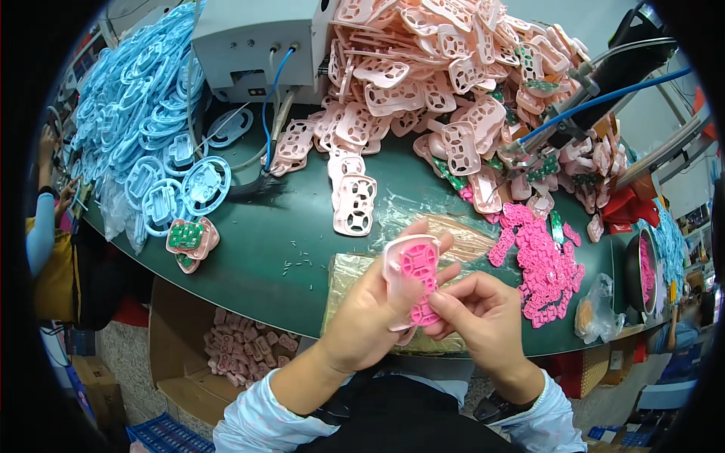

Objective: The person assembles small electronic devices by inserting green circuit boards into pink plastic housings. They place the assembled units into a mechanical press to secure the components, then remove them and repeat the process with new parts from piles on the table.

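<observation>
My left hand [353, 321] is closed round a pale pink plastic shell [392, 266], held tilted above the near edge of the table. Inside the shell lies a bright pink button piece [420, 263] with round and cross-shaped parts. My right hand [483, 313] pinches the lower end of that button piece between thumb and fingers. Below both hands is a flat pad wrapped in clear film [349, 283]. Beyond them, more pale pink shells [355, 205] lie in a short row on the green table [257, 226].
Pale pink shells [453, 72] are heaped at the back, blue plastic frames [132, 98] at the left. Bright pink button pieces [547, 272] spread at the right, near a metal stand [581, 79] with a blue hose. A cardboard box [177, 355] sits below. Another person's arm [41, 234] shows far left.
</observation>
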{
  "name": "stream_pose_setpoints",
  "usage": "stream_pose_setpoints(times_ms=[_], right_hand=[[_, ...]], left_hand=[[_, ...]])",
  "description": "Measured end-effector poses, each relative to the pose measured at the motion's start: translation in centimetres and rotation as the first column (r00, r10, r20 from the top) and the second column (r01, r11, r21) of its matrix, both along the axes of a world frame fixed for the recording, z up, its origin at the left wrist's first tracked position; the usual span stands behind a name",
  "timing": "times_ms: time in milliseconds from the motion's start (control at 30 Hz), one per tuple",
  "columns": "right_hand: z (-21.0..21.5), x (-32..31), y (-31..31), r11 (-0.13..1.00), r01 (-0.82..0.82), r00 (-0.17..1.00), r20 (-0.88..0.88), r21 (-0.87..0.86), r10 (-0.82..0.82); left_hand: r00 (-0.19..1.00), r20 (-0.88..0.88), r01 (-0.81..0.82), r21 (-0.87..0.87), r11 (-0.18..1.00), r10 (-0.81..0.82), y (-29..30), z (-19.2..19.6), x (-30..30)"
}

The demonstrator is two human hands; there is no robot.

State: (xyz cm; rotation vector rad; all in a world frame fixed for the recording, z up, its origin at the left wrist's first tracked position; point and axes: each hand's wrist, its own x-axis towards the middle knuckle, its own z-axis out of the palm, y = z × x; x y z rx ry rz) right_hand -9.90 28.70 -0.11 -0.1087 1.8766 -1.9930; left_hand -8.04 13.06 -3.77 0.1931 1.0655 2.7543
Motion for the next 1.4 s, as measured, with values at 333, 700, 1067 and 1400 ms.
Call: stream_pose_setpoints(times_ms=[333,700,1067,1400], right_hand=[[0.8,-1.5,0.6,0.886,0.069,0.907,-0.399,0.459,0.136],[0.2,-3.6,0.3,0.994,-0.098,0.912,-0.395,0.046,0.108],[2.2,-4.7,2.0,0.873,-0.401,0.58,-0.66,0.279,0.478],[-3.5,-1.1,4.8,0.99,-0.014,0.898,0.433,-0.139,0.074]], left_hand=[[0.995,0.094,-0.004,-0.129,0.992,0.016,-0.3,-0.1,1.0],[0.938,0.31,0.15,0.039,0.988,-0.155,-2.1,0.4,1.3],[0.733,0.229,0.536,0.387,0.75,-0.641,-5.7,1.1,1.4],[0.881,-0.433,-0.435,-0.9,0.033,-0.192,-6.1,-3.7,3.1]])
